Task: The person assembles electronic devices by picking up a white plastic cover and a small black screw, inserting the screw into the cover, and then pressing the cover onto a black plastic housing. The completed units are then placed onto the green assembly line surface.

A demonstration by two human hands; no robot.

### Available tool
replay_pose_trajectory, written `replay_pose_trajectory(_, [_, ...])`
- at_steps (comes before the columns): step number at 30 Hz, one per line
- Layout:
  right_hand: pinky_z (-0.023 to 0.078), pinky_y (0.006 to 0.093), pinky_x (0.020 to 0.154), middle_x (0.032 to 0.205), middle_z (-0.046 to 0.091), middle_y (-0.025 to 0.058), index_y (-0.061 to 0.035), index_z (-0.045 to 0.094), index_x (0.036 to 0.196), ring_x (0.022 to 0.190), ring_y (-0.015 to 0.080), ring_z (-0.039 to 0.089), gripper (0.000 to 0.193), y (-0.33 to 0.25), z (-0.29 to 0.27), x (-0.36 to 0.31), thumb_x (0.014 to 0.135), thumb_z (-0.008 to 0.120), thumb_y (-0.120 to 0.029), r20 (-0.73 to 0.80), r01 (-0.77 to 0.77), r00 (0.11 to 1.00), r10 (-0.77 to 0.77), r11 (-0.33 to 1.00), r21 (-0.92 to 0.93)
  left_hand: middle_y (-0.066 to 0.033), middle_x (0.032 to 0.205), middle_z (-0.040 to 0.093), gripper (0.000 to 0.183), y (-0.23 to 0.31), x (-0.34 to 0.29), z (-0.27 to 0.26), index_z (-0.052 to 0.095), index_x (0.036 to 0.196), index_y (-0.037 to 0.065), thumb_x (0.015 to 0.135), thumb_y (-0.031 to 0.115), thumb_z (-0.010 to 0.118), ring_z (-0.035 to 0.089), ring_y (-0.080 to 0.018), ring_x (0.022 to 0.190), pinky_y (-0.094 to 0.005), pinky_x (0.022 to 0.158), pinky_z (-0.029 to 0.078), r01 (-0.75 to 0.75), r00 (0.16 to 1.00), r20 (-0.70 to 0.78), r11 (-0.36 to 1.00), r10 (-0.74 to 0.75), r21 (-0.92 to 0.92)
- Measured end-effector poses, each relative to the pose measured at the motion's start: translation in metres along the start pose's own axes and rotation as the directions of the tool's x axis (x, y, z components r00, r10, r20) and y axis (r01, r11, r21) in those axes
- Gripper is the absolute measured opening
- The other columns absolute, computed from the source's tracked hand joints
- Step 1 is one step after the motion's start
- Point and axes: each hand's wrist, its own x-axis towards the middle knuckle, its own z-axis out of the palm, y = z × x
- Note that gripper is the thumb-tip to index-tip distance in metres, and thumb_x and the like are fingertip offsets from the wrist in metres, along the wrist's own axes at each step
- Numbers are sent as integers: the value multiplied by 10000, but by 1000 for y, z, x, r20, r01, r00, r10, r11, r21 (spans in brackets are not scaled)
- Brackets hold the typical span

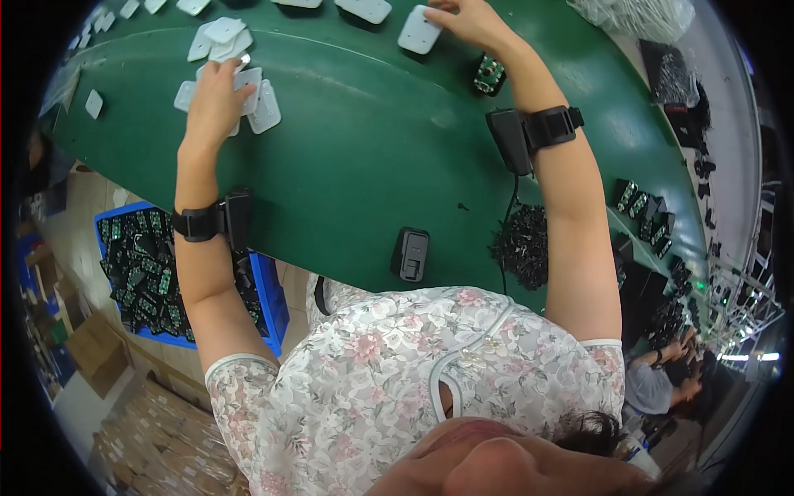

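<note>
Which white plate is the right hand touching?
The rightmost white plate, touched by the right hand; the others lie farther left, apart from that hand.

Plates [265, 112] on table [356, 140]; crate [269, 289] by its near-left edge.

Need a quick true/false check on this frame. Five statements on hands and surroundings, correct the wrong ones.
1. The left hand is at a pile of flat white pieces. True.
2. A blue crate off the table holds many dark parts. True.
3. The right hand is in the crate. False: it touches a single white piece.
4. Only the right arm has a black strap. False: the left arm has one too.
5. A dark gray box lies on the table. True.
</note>
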Motion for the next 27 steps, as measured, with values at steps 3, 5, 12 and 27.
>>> replay_pose_trajectory(3, [482, 314, 735, 925, 618, 153, -6, 644, 1044, 806, 246, 606, 312, 28, -9, -15, 844, 658, -244, -347, 192, 896, -276, 947, -257, -220, 1090, 555, 405, -3, 12, 3, 543, 1145, 21, 795, 157, 695, 546, -380, 1000, -417, 832, 459, -35, 999, 21, 999, 35, 22])
replay_pose_trajectory(5, [477, 317, 710, 917, 601, 129, -9, 639, 1011, 783, 230, 595, 248, -25, -10, -34, 860, 648, -205, -317, 363, 886, -339, 932, 18, -225, 1085, 553, 386, -24, -21, -3, 531, 1121, 10, 799, 153, 691, 551, -388, 986, -421, 821, 462, 61, 998, 11, 996, -62, 63])
replay_pose_trajectory(12, [470, 280, 657, 866, 635, 43, -36, 653, 1030, 719, 124, 574, 207, -4, -66, -175, 855, 662, -147, -328, 141, 931, -161, 986, -83, -196, 1057, 535, 362, -5, -23, 19, 511, 1215, 45, 871, 129, 587, 554, -390, 937, -423, 820, 458, -92, 988, -81, 922, 132, 377])
replay_pose_trajectory(27, [468, 327, 655, 849, 591, 82, -38, 611, 918, 708, 223, 573, 141, 56, 11, -265, 817, 669, -117, -184, -54, 982, 32, 992, -115, -141, 1001, 522, 314, 57, -89, 35, 539, 1212, 114, 927, 245, 561, 593, -321, 819, -389, 712, 493, 17, 988, 155, 1000, -21, 26])
